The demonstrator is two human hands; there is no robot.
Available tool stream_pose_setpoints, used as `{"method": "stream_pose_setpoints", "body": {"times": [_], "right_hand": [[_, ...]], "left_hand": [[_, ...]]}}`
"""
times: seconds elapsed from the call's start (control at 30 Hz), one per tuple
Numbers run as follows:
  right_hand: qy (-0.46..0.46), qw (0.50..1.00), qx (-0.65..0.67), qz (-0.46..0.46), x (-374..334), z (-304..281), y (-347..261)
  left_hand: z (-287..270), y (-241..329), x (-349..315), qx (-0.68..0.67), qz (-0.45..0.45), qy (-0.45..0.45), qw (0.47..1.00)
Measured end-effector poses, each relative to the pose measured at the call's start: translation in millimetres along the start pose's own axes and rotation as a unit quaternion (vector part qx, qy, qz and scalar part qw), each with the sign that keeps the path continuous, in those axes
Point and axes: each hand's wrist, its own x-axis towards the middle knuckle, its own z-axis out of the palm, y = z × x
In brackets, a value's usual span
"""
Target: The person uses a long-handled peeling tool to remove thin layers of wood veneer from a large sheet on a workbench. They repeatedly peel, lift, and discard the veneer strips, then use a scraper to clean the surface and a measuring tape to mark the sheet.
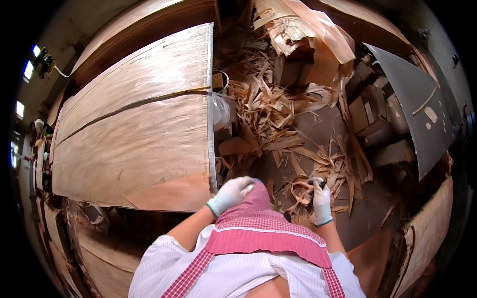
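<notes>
My left hand [232, 193], in a white glove with a teal cuff, is in front of my apron [268, 223], close to the right corner of a large veneer-covered sheet [134, 114]. Its fingers are curled together, and anything inside them is hidden. My right hand [322, 199], in a white glove with dark finger patches, hangs at my right side. Its fingers are loosely bent and apart, with nothing plainly held. Just left of it a curled veneer strip [300, 192] appears above the floor scraps; whether they touch I cannot tell.
Veneer scraps [266, 107] litter the floor ahead. Beyond them a heap of peeled sheets [313, 35] stands at the back. A grey panel [412, 104] leans over wooden blocks [370, 111] at right. A pale bucket [220, 111] sits beside the sheet, and another stack [422, 243] lies near right.
</notes>
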Motion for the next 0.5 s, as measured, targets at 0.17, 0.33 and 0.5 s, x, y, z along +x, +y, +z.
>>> {"method": "stream_pose_setpoints", "body": {"times": [0.17,0.33,0.5], "right_hand": [[0.008,0.997,-0.070,-0.022,47,2,-18],[-0.024,0.995,-0.096,-0.002,146,13,-34],[-0.055,0.982,-0.170,0.069,245,57,-93]], "left_hand": [[-26,-78,127,0.032,-0.095,0.120,0.988],[-51,-172,267,0.077,-0.314,0.460,0.827],[-91,-262,334,-0.071,-0.504,0.419,0.752]]}}
